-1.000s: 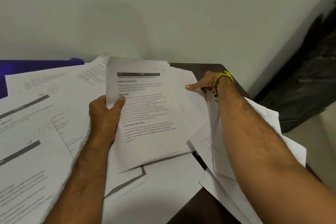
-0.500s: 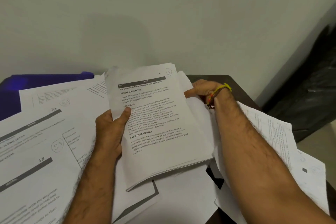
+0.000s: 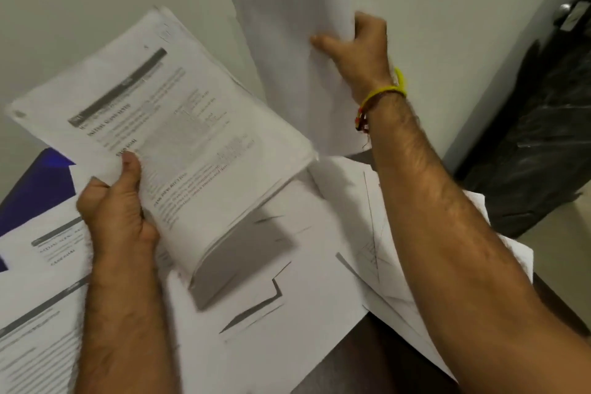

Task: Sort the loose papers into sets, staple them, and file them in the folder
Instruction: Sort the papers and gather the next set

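Two hands: left hand (image 3: 116, 213), right hand (image 3: 358, 48). One held stack of papers (image 3: 179, 137), one lifted sheet (image 3: 287, 51), one blue folder (image 3: 38, 189), many loose sheets (image 3: 287, 297) that cannot be counted.

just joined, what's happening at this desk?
A person is sorting papers. The left hand grips a stack of printed pages raised off the table, while the right hand lifts a blank-looking sheet up toward the wall. More loose papers cover the table, and a blue folder lies at the left. No stapler is in view.

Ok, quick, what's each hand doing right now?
Left hand: grips the printed stack, thumb on top.
Right hand: holds a blank sheet raised.
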